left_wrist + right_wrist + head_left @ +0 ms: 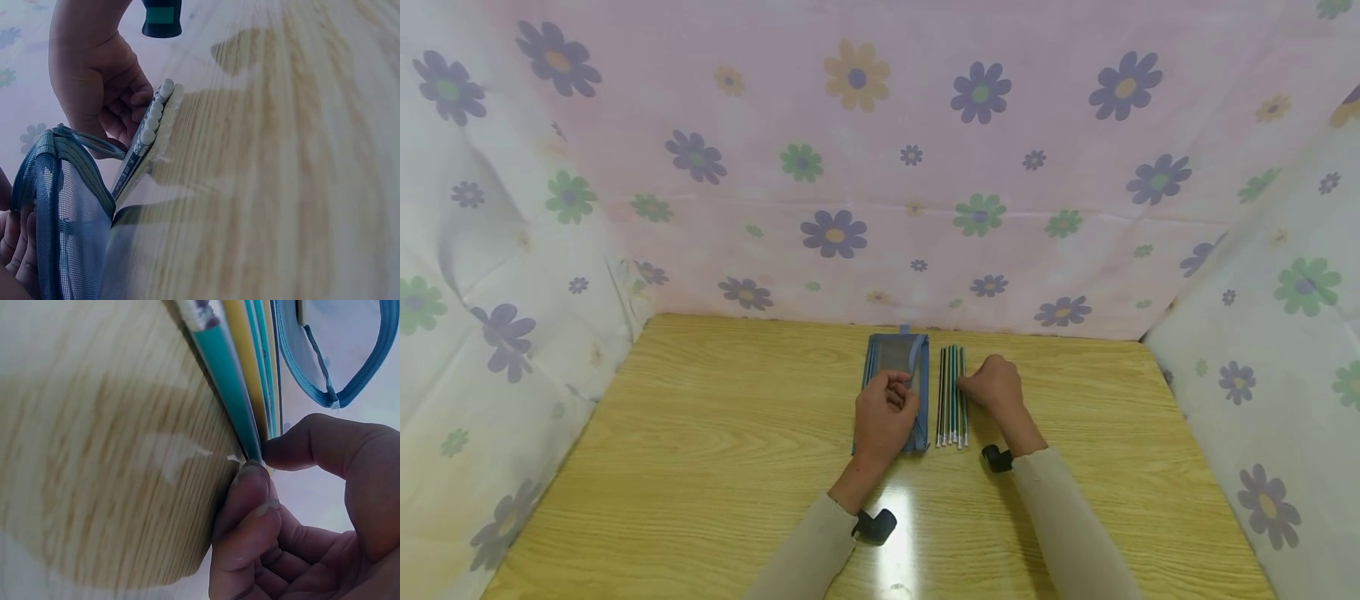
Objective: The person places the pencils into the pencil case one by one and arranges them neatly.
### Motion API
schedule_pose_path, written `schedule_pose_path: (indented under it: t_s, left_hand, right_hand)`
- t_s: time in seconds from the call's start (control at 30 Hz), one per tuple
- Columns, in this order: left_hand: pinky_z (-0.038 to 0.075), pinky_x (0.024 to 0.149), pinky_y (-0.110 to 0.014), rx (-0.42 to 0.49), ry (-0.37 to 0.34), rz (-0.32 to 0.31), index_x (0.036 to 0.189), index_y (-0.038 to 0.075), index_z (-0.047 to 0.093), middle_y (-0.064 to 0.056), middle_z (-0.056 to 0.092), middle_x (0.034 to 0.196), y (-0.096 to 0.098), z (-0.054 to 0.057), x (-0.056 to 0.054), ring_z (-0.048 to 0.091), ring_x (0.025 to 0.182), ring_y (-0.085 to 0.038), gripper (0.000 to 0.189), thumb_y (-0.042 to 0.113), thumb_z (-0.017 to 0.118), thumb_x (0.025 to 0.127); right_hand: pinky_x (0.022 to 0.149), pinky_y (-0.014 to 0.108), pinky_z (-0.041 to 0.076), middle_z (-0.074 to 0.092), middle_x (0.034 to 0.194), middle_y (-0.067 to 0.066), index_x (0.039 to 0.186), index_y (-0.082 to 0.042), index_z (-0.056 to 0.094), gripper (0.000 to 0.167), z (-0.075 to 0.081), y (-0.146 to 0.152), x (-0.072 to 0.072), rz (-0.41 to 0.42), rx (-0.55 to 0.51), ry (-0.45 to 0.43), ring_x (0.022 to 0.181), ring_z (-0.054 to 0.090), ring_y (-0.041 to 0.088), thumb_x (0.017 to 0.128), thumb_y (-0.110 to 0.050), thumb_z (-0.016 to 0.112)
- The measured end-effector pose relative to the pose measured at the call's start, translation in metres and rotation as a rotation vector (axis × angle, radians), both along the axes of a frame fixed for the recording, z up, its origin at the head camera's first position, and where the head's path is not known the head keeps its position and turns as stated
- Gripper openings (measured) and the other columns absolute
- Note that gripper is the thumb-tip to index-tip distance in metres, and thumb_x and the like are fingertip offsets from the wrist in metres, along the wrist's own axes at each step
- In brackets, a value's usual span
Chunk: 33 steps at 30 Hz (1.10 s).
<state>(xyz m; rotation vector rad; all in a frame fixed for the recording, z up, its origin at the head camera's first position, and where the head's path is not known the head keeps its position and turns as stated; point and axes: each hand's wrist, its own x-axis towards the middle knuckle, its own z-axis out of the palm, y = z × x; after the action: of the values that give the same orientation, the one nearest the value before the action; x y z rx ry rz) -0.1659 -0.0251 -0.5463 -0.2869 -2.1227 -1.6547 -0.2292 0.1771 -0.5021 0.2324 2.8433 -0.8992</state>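
Observation:
A blue mesh zip pencil case [891, 352] lies at the far middle of the table, its mouth gaping in both wrist views. My left hand [883, 421] is over it, fingers curled at the case's edge and gripping it; in the left wrist view, mesh and blue trim [47, 206] rise beside those fingers. Right of the case, several striped pencils [951, 400] lie side by side, their white ends towards me. My right hand [996, 387] pinches the outermost teal pencil [225, 375] between thumb and fingertips, close over the wood.
The wood-grain table [722, 433] ends at a flowered cloth [760, 225] behind the case, with more cloth at both sides. A black wrist camera [875, 527] sits on the left wrist, another black camera [997, 458] on the right.

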Motion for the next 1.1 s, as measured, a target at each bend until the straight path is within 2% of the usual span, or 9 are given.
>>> schedule_pose_path:
  t_s: [0.43,0.83,1.1]
  left_hand:
    - [0.056,0.056,-0.025,0.001,0.019,0.002,0.111,-0.005,0.072,-0.006,0.066,0.085,0.0,-0.0001,0.0004,0.064,0.064,-0.013,0.019,-0.003,0.07,0.092]
    - [0.056,0.057,-0.024,-0.007,0.015,0.015,0.111,-0.003,0.072,-0.005,0.066,0.086,0.0003,-0.0003,0.0,0.064,0.066,-0.013,0.019,-0.002,0.07,0.092]
    - [0.055,0.056,-0.024,-0.009,0.028,0.017,0.111,-0.003,0.072,-0.005,0.066,0.085,0.0003,-0.001,-0.0004,0.063,0.064,-0.012,0.019,-0.004,0.07,0.092]
  right_hand:
    - [0.05,0.034,0.038,0.049,0.062,0.004,0.07,-0.009,0.054,0.036,-0.0026,-0.0027,-0.0016,-0.033,0.002,-0.018,0.056,0.047,0.021,0.088,-0.03,0.077]
    - [0.049,0.033,0.038,0.047,0.056,0.002,0.065,-0.011,0.054,0.04,-0.0042,-0.0038,-0.0018,-0.023,0.023,-0.016,0.052,0.046,0.02,0.09,-0.032,0.077]
    - [0.051,0.033,0.039,0.051,0.06,0.004,0.07,-0.008,0.058,0.038,-0.0059,-0.0041,-0.0026,-0.033,0.03,-0.008,0.055,0.048,0.02,0.09,-0.034,0.078]
